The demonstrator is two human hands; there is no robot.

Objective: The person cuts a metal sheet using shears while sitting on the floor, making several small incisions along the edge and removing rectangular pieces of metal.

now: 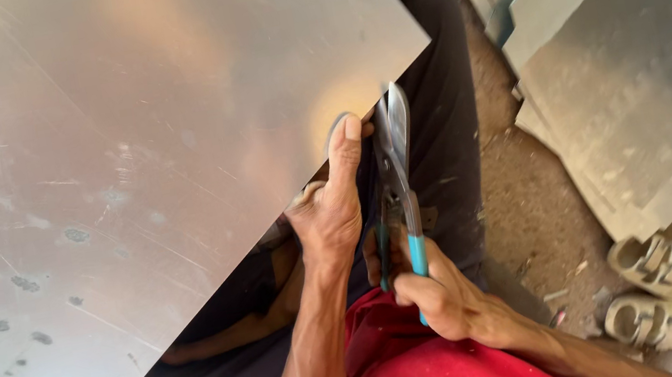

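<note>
I see a big shiny metal sheet [122, 161] filling the upper left and middle of the frame, its lower edge running diagonally. More cut sheets [632, 57] lie stacked on the ground at upper right. My left hand [328, 208] grips the sheet's edge at centre, thumb pressed flat on top. My right hand [440, 294], lower centre, is wrapped around the blue handles of tin snips [401, 168], blades at the edge. A pair of sandals [649, 291] sits at lower right.
</note>
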